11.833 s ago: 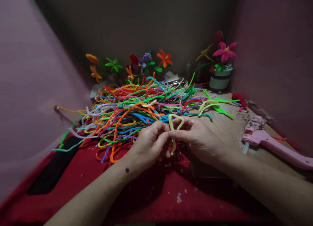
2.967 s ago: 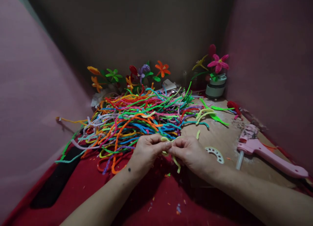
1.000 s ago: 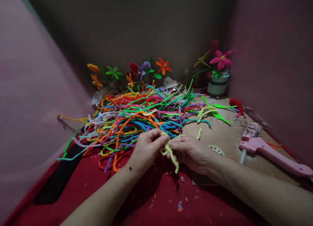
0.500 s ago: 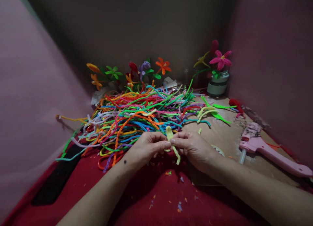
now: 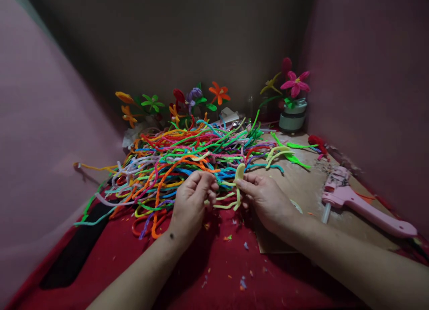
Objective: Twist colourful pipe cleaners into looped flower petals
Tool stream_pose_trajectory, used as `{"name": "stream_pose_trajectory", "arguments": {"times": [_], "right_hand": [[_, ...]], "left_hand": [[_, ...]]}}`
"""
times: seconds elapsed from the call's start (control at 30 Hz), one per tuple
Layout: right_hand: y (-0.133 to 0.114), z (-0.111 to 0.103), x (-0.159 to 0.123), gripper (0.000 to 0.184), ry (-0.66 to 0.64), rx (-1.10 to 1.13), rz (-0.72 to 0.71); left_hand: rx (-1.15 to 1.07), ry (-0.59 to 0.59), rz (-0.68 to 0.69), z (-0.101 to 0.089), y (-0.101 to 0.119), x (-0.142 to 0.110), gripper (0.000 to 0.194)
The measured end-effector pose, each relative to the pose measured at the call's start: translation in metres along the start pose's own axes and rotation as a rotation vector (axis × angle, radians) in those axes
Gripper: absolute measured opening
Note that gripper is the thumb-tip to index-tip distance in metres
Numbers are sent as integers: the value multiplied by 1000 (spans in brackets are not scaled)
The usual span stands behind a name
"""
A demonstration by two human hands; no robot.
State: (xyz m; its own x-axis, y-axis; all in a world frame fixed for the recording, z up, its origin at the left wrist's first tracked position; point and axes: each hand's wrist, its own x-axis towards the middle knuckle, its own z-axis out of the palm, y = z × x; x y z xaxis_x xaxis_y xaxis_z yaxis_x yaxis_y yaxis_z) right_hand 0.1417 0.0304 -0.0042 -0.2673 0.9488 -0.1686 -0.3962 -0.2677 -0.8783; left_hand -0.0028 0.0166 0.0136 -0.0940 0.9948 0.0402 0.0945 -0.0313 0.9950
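Pinching yellow strand (image 5: 240, 170): right grip (image 5: 264, 194) | left grip (image 5: 191, 202): can't tell | pot (image 5: 291, 122) (banded): pink flower (image 5: 295, 83)

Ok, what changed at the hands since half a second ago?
The left hand has drawn left, away from the right hand, which still pinches the pale yellow stem; whether the left let go is unclear. The strand pile and pink glue gun stayed put.

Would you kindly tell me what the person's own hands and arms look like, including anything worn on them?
The left hand and right hand are bare, as are the left forearm and right forearm. No glove, ring, watch or sleeve shows on the parts in view. A small dark round spot marks the left forearm, close to the hand.
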Motion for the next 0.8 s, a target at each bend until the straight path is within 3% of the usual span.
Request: {"name": "stream_pose_trajectory", "arguments": {"times": [0.13, 0.23, 0.43, 0.53, 0.67, 0.73, 0.8], "right_hand": [[-2, -2, 2, 31, 3, 87, -27], [-2, -1, -1, 27, -19, 97, -34], [1, 0, -3, 27, 19, 115, -26], [1, -1, 0, 30, 52, 137, -23], [3, -1, 3, 31, 81, 181, 12], [3, -1, 3, 30, 84, 180, 21], [2, -1, 3, 30, 70, 158, 20]], "left_hand": [[-145, -259, -253, 4, -5, 2, 23], [-131, -422, -329, 11, -9, -4, 20], [-197, -419, -381, 19, -17, -12, 20], [-131, -350, -331, 22, -18, -16, 21], [171, -235, -46, 24, -20, -21, 21], [299, -236, 56, 23, -21, -22, 20], [357, -282, 61, 21, -20, -20, 20]]}}
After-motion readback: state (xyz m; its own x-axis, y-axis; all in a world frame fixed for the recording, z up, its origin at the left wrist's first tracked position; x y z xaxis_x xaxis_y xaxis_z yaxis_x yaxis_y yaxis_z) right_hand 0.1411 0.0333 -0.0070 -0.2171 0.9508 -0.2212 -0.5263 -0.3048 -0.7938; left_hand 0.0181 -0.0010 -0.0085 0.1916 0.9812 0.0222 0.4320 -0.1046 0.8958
